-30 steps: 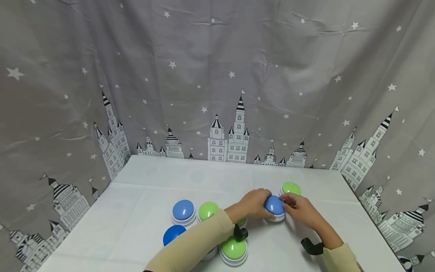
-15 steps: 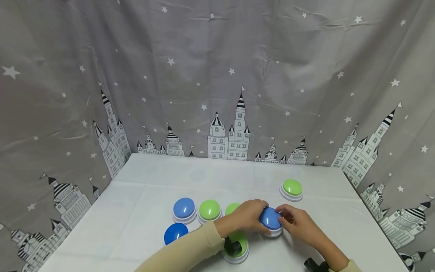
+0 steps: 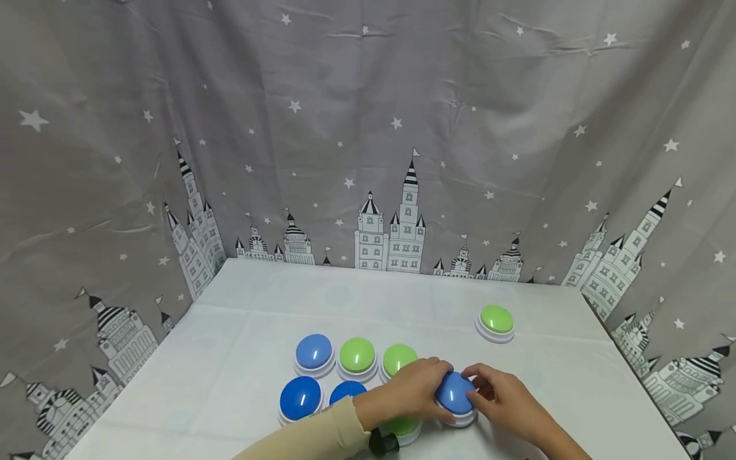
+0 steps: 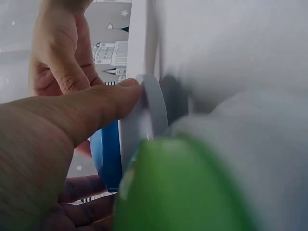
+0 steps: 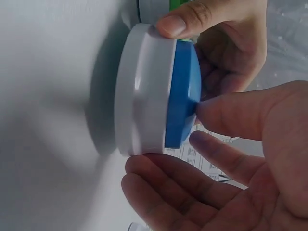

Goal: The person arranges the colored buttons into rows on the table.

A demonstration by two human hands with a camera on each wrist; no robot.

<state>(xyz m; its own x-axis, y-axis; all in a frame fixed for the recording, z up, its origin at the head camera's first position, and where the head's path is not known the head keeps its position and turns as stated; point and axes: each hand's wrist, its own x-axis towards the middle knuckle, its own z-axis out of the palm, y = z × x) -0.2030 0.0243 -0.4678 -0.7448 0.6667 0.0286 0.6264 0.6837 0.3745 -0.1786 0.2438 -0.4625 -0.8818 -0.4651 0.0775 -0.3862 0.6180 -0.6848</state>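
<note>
A blue push button point(image 3: 455, 393) with a white round base is between my two hands at the right end of a cluster of similar buttons. My left hand point(image 3: 409, 393) grips its base from the left, the thumb along the white rim in the left wrist view. From the right, my right hand point(image 3: 501, 399) holds it too: its thumb touches the blue dome point(image 5: 185, 91) and fingertips meet the base's side. A shadow beside the base suggests it is slightly off the table. Under my left hand, a green button point(image 3: 404, 427) is partly hidden.
Left of my hands stand a light blue button point(image 3: 314, 351), a dark blue one point(image 3: 301, 398), a second dark blue one point(image 3: 347, 390) half covered by the sleeve, and two green ones point(image 3: 357, 355). Another green button point(image 3: 497, 319) sits farther back right on the white table point(image 3: 259, 294).
Both hands have brought the blue button toward me and slightly left, from near the back green button to beside the front green one. The other buttons have stayed in place.
</note>
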